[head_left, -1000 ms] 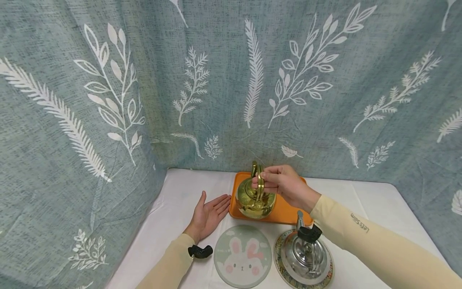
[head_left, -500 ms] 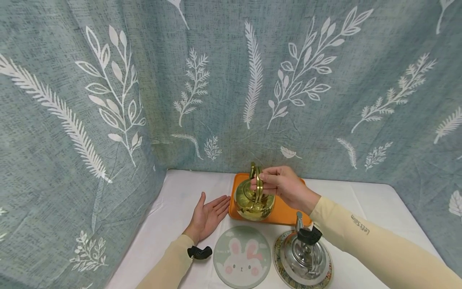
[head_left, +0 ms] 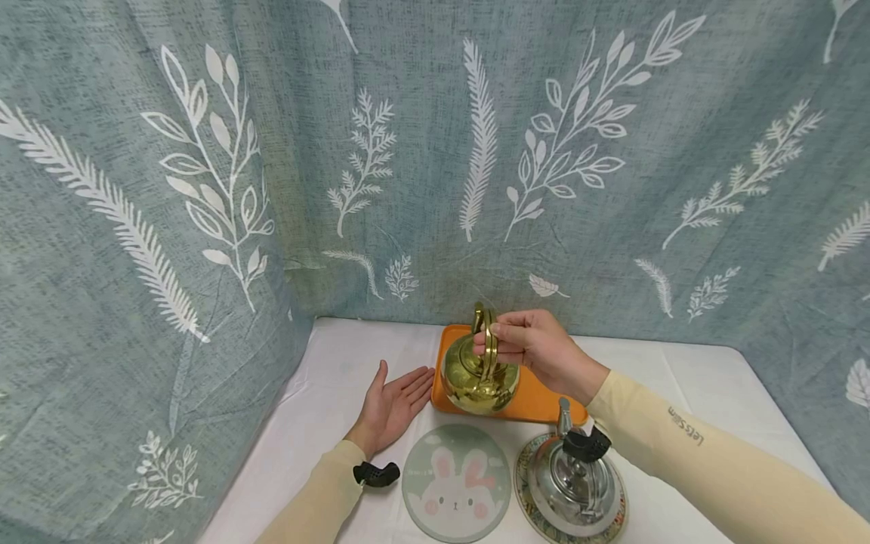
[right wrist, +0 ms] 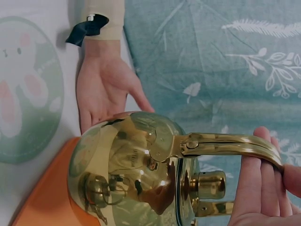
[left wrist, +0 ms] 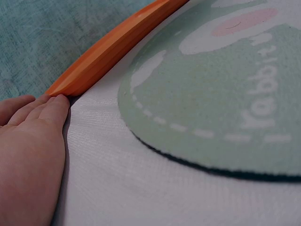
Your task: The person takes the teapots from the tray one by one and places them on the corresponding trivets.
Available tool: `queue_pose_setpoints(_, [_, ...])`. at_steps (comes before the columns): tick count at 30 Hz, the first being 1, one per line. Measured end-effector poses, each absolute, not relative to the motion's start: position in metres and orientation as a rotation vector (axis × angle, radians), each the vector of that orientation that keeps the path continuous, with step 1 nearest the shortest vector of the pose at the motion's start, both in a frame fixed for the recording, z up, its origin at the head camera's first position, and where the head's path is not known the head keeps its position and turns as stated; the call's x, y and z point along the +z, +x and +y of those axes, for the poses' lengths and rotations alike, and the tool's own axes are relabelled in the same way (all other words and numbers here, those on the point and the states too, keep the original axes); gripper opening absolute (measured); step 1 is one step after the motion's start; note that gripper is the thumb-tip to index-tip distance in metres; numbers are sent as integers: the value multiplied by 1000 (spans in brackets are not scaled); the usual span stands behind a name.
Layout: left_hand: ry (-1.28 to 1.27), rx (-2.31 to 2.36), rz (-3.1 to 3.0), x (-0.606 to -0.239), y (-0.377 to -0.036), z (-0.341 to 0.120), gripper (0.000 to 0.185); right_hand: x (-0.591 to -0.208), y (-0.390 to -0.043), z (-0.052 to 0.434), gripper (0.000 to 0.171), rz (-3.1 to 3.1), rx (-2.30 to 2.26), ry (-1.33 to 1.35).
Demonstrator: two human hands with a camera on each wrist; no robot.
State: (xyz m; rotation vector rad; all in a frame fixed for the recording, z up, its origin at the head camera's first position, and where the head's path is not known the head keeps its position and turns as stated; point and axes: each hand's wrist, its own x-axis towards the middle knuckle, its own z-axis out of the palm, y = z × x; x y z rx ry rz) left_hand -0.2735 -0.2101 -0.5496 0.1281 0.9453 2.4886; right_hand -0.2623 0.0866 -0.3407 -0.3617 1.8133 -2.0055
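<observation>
A shiny gold teapot [head_left: 479, 381] is over the left part of an orange tray [head_left: 544, 397]; whether its base touches the tray I cannot tell. My right hand [head_left: 544, 344] grips the teapot's upright handle [right wrist: 225, 145], fingers curled through it and thumb against its side. Palm up, my left hand [head_left: 394, 412] lies on the white cloth with straight fingers. Its fingertips [left wrist: 60, 100] touch the tray's left end, as the left wrist view shows. Nothing is held in that hand.
A round green mat [head_left: 457, 483] with a rabbit print lies in front of the tray. To its right, a silver teapot [head_left: 578, 483] stands on a patterned round mat [head_left: 526, 502], partly under my right wrist. A blue-green curtain [head_left: 421, 151] hangs behind the table.
</observation>
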Motion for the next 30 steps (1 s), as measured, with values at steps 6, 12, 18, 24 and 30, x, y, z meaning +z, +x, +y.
queue_pose_setpoints(6, [138, 2491, 942, -550, -274, -211, 106, -341, -259, 87, 36, 1813, -1995, -349])
queue_pose_setpoints(12, [120, 2499, 941, -550, -272, -210, 106, -342, -255, 87, 37, 1811, -1991, -357])
queue_pose_setpoints(18, [134, 2508, 944, -549, -272, -209, 105, -343, -254, 85, 33, 1805, -2004, -368])
queue_pose_setpoints(24, [111, 2514, 946, -548, -272, -208, 105, -343, -251, 84, 33, 1796, -2013, -377])
queue_pose_setpoints(30, [90, 2515, 947, -548, -272, -207, 105, -344, -247, 83, 32, 1797, -2006, -381])
